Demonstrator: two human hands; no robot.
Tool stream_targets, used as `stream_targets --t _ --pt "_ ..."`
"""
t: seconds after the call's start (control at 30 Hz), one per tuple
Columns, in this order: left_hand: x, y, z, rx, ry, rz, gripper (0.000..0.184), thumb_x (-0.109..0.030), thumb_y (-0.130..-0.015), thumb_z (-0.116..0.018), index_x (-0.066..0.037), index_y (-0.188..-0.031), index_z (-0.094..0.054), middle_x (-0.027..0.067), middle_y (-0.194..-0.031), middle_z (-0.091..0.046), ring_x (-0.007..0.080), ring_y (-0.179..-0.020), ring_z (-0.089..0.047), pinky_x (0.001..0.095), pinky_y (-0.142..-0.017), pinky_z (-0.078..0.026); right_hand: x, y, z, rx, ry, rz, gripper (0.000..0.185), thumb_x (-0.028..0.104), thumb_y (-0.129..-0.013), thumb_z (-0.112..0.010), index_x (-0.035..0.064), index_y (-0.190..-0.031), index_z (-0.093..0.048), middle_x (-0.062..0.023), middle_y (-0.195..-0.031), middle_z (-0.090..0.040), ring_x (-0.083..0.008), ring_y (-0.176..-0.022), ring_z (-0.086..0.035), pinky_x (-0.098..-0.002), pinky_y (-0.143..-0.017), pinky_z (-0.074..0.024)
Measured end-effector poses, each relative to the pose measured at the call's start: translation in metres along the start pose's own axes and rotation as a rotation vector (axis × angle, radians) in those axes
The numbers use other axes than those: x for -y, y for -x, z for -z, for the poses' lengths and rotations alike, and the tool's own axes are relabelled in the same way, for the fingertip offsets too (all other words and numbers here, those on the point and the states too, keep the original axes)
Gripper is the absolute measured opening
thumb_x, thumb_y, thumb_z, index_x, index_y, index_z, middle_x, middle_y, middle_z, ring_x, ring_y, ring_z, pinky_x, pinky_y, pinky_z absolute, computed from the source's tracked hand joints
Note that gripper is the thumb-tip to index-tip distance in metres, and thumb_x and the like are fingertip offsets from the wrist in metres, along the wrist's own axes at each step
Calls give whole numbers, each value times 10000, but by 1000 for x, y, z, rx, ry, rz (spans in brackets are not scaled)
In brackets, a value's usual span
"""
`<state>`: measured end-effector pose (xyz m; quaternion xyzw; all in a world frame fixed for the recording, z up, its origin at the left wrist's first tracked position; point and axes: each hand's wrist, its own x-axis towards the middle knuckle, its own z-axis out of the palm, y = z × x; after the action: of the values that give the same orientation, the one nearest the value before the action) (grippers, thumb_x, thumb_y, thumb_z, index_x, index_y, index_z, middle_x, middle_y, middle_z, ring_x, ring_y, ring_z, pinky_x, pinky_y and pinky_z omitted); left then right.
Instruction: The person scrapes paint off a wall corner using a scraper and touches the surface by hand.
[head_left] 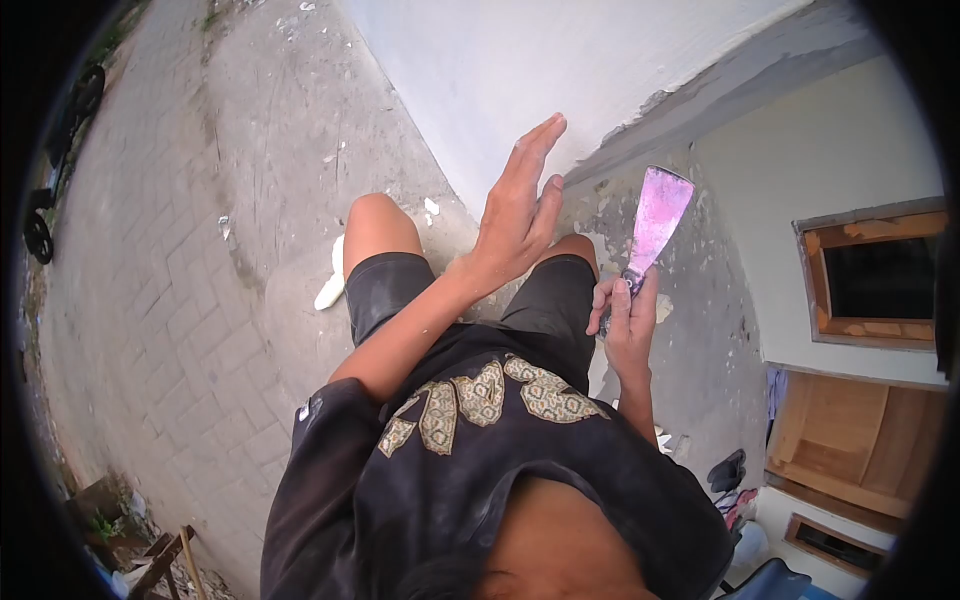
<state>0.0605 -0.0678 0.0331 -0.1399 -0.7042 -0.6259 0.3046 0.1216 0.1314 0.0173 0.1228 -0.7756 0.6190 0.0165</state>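
Observation:
My left hand (pixel 515 215) is raised in front of my knees, palm turned sideways, fingers stretched out and thumb apart. Nothing is in it. The corner of the white wall (pixel 500 70) lies just beyond its fingertips; whether they touch it I cannot tell. Over on the right, my right hand (pixel 628 315) is closed around the dark handle of a putty knife (pixel 660 215). Its wide blade points up and away from me and looks pinkish purple. Along the wall's lower edge runs a rough grey strip (pixel 690 105) where the white coat ends unevenly.
Grey concrete floor (pixel 270 130) with white flakes spreads under me, meeting paving blocks (pixel 170 330) on the left. To the right are a wood-framed window (pixel 875 275), a wooden door (pixel 835 425) and dark footwear (pixel 727 470). Pieces of wood (pixel 165 565) lie at lower left.

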Motion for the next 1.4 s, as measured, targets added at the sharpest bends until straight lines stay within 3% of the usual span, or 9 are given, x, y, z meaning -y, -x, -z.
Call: stream_targets --t 0.13,0.33,0.63,0.73,0.83,0.87,1.0,1.13,1.4 --pt "16 -13 -14 208 21 13 701 75 -862 -399 -25 -1538 -241 191 -1632 -98 349 -1501 -140 432 -1211 -181 5 -18 -14 -28 194 86 472 177 -1066 -364 40 -1509 -281 -17 -712 -495 -43 -490 -418 -199 -423 -376" --pt "18 -13 -25 192 67 10 678 87 -846 -373 26 -1513 -266 233 -1608 -150 380 -1487 -166 425 -1208 -201 10 -27 -27 -82 187 21 522 183 -1058 -372 -4 -1530 -255 3 -682 -475 -49 -532 -399 -228 -467 -344" --pt "25 -8 -27 112 144 84 662 29 -916 -383 -6 -1548 -189 186 -1627 -127 338 -1483 -222 438 -1192 -237 20 -21 -43 -177 116 -40 496 147 -1051 -386 17 -1522 -305 39 -671 -423 -25 -533 -352 -198 -457 -304" --pt "29 -8 -32 -33 335 178 634 -108 -977 -433 8 -1544 -174 194 -1591 -195 338 -1450 -283 445 -1178 -262 25 -20 -43 -152 43 -93 489 151 -1052 -393 22 -1518 -322 42 -669 -425 -17 -538 -350 -193 -453 -299" --pt "34 1 -32 -68 261 339 659 -255 -998 -503 40 -1512 -216 207 -1547 -243 342 -1417 -309 457 -1141 -293 38 -32 -45 -91 23 -141 494 157 -1042 -424 16 -1508 -340 9 -714 -446 -51 -567 -389 -237 -490 -357" --pt "29 6 -31 -45 235 372 752 -409 -975 -541 48 -1493 -243 225 -1522 -244 346 -1406 -298 460 -1116 -309 33 -33 -48 -101 80 -92 496 157 -1039 -427 14 -1507 -341 -5 -739 -463 -65 -572 -401 -252 -504 -372" --pt "27 18 -28 9 185 384 866 -510 -937 -559 38 -1510 -209 269 -1529 -207 389 -1422 -265 474 -1147 -266 0 -20 -39 -27 190 84 523 208 -1069 -323 50 -1556 -215 28 -656 -410 -31 -496 -338 -199 -426 -323" --pt "36 9 -18 169 276 434 989 -584 -905 -570 39 -1537 -132 315 -1575 -105 405 -1478 -150 468 -1185 -188 7 -9 -37 12 94 80 544 211 -1072 -285 48 -1569 -134 -9 -682 -461 -45 -494 -371 -198 -434 -338" --pt "24 -1 -23 231 218 502 1109 -639 -849 -619 41 -1544 -85 371 -1570 -3 426 -1493 -46 467 -1194 -150 21 -8 -39 -97 8 16 529 159 -1066 -316 -5 -1549 -177 7 -659 -468 -41 -503 -370 -194 -444 -329"
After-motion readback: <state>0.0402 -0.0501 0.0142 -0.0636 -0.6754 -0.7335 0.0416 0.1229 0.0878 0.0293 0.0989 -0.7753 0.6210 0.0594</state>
